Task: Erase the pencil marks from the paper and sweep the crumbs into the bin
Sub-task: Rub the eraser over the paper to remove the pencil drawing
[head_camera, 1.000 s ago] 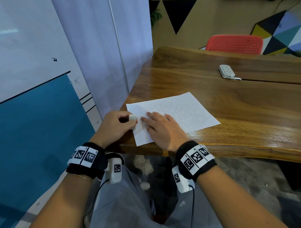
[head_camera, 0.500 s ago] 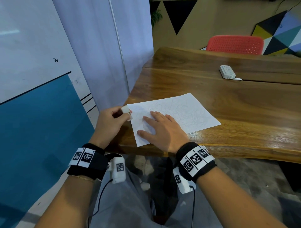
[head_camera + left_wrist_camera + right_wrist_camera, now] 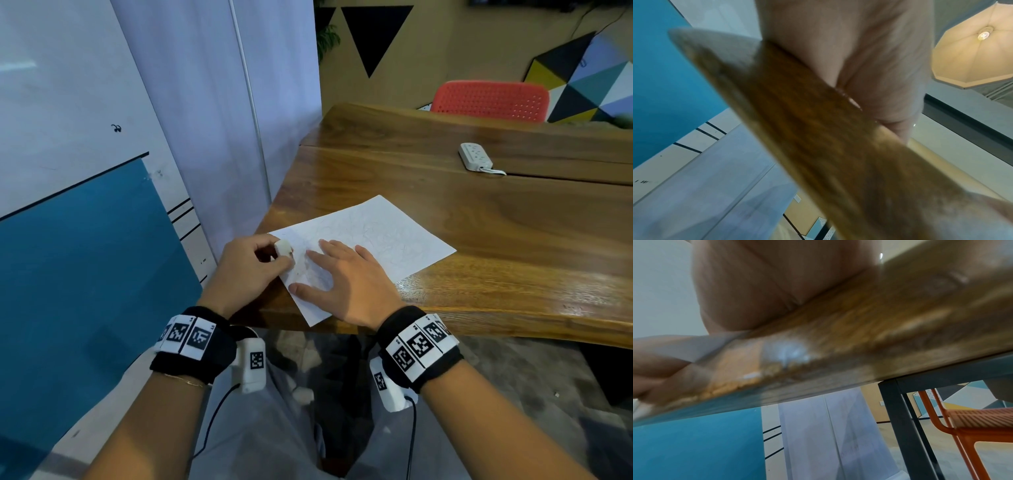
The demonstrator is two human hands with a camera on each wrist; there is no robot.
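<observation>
White paper (image 3: 376,236) lies flat on the wooden table (image 3: 479,246), skewed, its near corner at the table's front edge and its left corner near the table's left edge; faint pencil scribbles cover it. Left hand (image 3: 250,270) sits at the paper's left edge, fingers curled, pinching a small white eraser (image 3: 283,247) between thumb and fingertips, the eraser's lower end touching the paper. Right hand (image 3: 346,284) lies flat on the paper's near-left part, just right of the eraser, fingers straight and spread, thumb out toward the paper's near edge, pressing the sheet down. Some faint reddish-grey smudging shows on the paper between the two hands; can't tell if crumbs. Both wrists carry black bands with white marker tags. White power strip (image 3: 476,156) rests on the table well beyond the paper, toward the far right. Red perforated chair (image 3: 489,101) stands behind the table's far side. Left wrist view: blurred table edge (image 3: 818,138) with the heel of the hand (image 3: 859,56) above it, fingers hidden. Right wrist view: palm (image 3: 766,288) against the blurred table edge (image 3: 838,345), a strip of paper (image 3: 713,345) under the hand, an orange chair frame (image 3: 953,418) below the table.
</observation>
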